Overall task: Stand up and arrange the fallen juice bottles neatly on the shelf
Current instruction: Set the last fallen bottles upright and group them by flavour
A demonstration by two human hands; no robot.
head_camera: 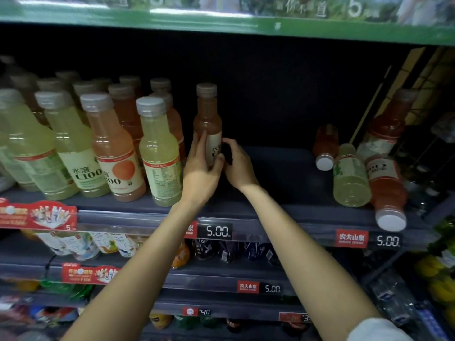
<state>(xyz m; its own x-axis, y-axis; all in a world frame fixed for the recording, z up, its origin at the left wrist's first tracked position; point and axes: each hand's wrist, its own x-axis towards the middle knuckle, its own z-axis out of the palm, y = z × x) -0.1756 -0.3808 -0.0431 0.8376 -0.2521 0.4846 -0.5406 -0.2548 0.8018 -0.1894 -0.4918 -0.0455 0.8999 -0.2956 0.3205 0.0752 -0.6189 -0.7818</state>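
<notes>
One long dark grey shelf (283,166) carries everything here, and its layout explains the work: the left half holds a packed block of upright plastic juice bottles (73,143), pale yellow and pinkish orange with grey caps, set in rows with labels mostly forward, while the middle is a bare gap. Toward the right end lies the fallen cluster (357,166), a pale yellow bottle and two or three reddish ones on their sides, caps pointing outward; one reddish bottle leans upright against the wire side panel behind them. Between block and cluster stands the pinkish-orange bottle with a white label (208,129), upright just beside the last row, probably being squared up so it extends that row into the gap. The left hand (200,168) wraps its lower body, fingers (200,143) curled against the label and clamped on it, likely to keep it from tipping. The right hand (237,163) closes in from the other side near the base, its fingers bent toward the bottle; whether they actually grip it or merely steady it cannot be told.
</notes>
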